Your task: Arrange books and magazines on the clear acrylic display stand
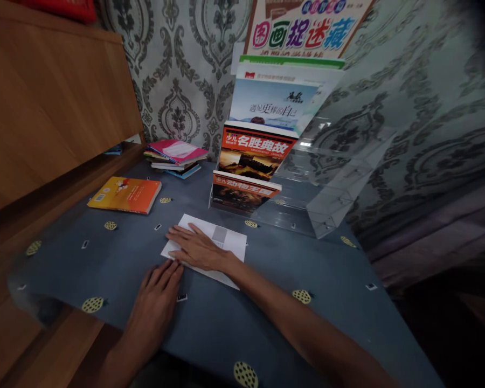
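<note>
A white sheet or thin booklet [232, 245] with a grey printed block lies flat on the tablecloth in front of me. My right hand [196, 248] rests flat on its left half, fingers stretched out toward the left edge. Beside its near left corner is my left hand [159, 288], palm down, fingers lightly bent and side by side on the cloth. The left fingertips meet the corner, close to the right thumb; whether they press on the paper I cannot tell.
A clear acrylic rack [327, 215] holding several upright books stands behind the paper. An orange book [125, 195] lies at left, and a stack of books [178, 153] sits by the wall. A wooden cabinet [56, 97] borders the left side of the blue-grey tablecloth [210, 318].
</note>
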Demonstrator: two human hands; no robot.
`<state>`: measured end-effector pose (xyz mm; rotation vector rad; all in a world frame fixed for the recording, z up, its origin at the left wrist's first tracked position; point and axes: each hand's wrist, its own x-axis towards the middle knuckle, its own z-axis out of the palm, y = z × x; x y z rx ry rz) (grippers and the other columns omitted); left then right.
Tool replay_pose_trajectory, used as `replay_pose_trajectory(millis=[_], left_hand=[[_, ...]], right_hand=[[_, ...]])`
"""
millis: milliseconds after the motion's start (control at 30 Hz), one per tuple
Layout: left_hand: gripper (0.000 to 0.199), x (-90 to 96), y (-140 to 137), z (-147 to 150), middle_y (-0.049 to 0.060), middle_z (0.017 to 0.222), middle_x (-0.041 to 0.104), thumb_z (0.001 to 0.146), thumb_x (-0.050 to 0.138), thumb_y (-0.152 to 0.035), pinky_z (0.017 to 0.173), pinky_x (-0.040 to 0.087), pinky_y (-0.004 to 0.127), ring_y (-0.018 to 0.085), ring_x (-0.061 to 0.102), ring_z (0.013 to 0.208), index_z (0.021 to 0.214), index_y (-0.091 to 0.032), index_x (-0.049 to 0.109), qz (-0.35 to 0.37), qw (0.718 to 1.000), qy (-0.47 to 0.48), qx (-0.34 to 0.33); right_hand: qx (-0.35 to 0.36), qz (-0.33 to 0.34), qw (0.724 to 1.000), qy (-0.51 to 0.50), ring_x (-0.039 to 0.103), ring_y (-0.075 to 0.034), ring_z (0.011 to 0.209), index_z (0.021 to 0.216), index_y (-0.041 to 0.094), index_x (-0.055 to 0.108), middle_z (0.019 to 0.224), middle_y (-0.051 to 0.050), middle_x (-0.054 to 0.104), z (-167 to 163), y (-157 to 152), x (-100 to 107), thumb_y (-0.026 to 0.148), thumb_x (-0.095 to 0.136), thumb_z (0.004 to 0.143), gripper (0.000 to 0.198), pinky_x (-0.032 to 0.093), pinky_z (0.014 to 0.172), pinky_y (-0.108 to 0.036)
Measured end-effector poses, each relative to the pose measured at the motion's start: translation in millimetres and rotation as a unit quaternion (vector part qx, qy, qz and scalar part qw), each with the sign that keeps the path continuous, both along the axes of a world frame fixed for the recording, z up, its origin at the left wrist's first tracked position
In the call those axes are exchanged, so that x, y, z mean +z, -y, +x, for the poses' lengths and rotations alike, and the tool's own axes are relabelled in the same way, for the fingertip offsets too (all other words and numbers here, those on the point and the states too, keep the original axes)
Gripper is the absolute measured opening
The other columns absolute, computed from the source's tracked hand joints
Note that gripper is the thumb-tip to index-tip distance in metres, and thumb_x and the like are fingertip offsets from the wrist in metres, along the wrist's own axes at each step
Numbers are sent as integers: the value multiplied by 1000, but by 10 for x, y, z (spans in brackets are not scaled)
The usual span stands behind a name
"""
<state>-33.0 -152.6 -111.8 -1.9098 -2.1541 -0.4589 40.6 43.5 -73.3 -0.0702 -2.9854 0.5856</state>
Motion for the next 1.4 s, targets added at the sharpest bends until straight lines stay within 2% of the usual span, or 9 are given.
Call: replay_pose_trajectory(millis=[167,433,800,933,1100,1267,1400], left_hand=[[45,-41,0,-34,11,139,63,96,36,-10,101,50,48,26,58,128,135,-17,58,-2,1000,-9,-8],[44,-15,1,-38,11,139,64,96,38,-11,98,52,47,27,59,127,134,-16,59,10,1000,-19,-14],[40,17,3,-32,12,136,65,98,38,-13,95,53,49,29,60,124,131,-14,61,15,1000,-16,-16],[39,82,-5,-19,12,135,65,100,38,-15,97,52,48,29,58,125,130,-14,61,17,1000,-5,-16],[37,168,-144,-138,12,123,72,103,36,-25,98,52,48,29,61,121,124,-16,65,22,999,26,-12],[50,139,-361,-241,18,139,62,105,30,-41,110,42,57,33,52,135,133,-11,59,2,1000,3,1],[58,116,-495,-8,18,149,53,104,32,-50,116,36,57,33,43,144,142,-11,52,-49,998,-4,-47]], right_hand=[[-82,44,996,9,23,-22,153,154,13,36,162,-14,31,-33,-142,-55,54,37,104,64,15,126,-47],[-180,36,983,29,17,-28,154,154,3,31,163,-22,24,56,-148,-107,57,29,104,74,14,125,-54],[-315,54,947,39,19,-33,153,156,5,32,162,-24,27,621,-95,-148,59,32,102,76,17,124,-55],[-326,65,943,30,21,-33,153,155,7,34,162,-23,29,898,-89,-204,62,27,102,77,21,123,-55],[-308,74,948,26,21,-31,153,154,7,36,162,-21,29,1187,-69,-235,60,26,102,75,23,123,-53],[-300,67,951,37,21,-32,153,154,6,35,163,-21,27,1291,-40,-214,56,30,103,72,22,124,-53],[-298,61,952,24,22,-31,153,155,8,34,162,-20,28,1293,-42,-211,52,28,105,67,24,123,-55]])
